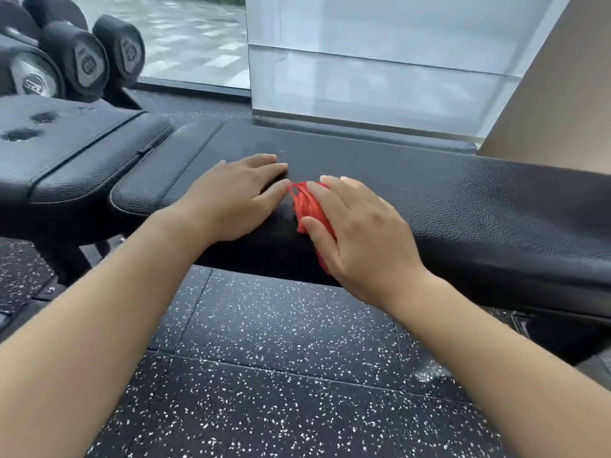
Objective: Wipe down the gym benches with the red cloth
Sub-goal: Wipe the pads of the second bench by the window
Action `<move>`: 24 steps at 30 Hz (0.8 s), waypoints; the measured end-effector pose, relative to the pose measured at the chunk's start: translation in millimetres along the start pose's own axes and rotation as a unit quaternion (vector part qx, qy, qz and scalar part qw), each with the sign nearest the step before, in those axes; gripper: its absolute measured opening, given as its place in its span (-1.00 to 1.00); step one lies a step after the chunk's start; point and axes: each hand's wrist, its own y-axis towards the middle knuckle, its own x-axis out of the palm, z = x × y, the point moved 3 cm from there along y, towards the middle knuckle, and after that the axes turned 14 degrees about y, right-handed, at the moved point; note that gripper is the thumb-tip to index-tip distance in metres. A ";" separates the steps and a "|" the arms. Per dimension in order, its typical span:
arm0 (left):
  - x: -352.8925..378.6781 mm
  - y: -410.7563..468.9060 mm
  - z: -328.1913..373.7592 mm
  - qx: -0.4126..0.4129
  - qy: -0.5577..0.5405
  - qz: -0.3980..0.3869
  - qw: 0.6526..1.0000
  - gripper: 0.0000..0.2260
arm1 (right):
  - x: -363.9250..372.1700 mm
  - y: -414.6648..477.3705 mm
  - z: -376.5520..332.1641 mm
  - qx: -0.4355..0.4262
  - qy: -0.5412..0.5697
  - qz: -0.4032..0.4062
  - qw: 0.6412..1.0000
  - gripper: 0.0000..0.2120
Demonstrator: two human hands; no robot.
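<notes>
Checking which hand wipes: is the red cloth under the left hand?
No, the red cloth is under the right hand; the left hand rests on the bench beside it.

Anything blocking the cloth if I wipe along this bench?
Leftward, yes: the left hand lies flat on the bench, right beside the cloth under the right hand. Rightward, nothing visible on the pad.

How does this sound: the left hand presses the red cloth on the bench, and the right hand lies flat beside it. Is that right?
Not quite: the hands are swapped. The head view shows the right hand pressing the red cloth on the bench, and the left hand lying flat beside it.
</notes>
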 end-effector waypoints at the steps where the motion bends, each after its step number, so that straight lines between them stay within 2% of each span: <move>1: 1.0 3.4 3.5 -0.002 0.006 -0.005 1.000 -0.42 | -6.7 -7.8 7.8 -0.003 -0.012 0.007 1.000 -0.50; 3: 4.5 8.4 6.4 -0.005 0.017 -0.010 1.000 -0.50 | -20.3 -24.0 24.4 -0.003 -0.034 0.024 0.999 -0.49; 6: 6.3 11.6 4.7 -0.005 0.018 -0.011 1.000 -0.45 | -30.3 -38.7 38.4 0.003 -0.064 0.047 0.997 -0.49; 11: 8.4 8.2 -0.4 0.012 0.012 -0.008 1.000 -0.57 | -16.8 -26.8 24.6 0.022 -0.066 0.093 0.993 -0.56; 15: 4.0 -8.9 -19.4 0.013 0.005 -0.005 1.000 -0.60 | 8.7 0.5 -5.1 0.020 -0.038 0.072 0.997 -0.55; 21: -3.4 -36.2 -50.7 -0.010 0.010 0.025 1.000 -0.44 | 41.8 40.8 -44.0 0.050 -0.015 0.028 0.998 -0.48; 24: -2.2 -37.8 -62.0 -0.026 0.021 0.032 0.999 -0.45 | 45.4 46.5 -47.0 0.046 -0.010 0.028 0.999 -0.47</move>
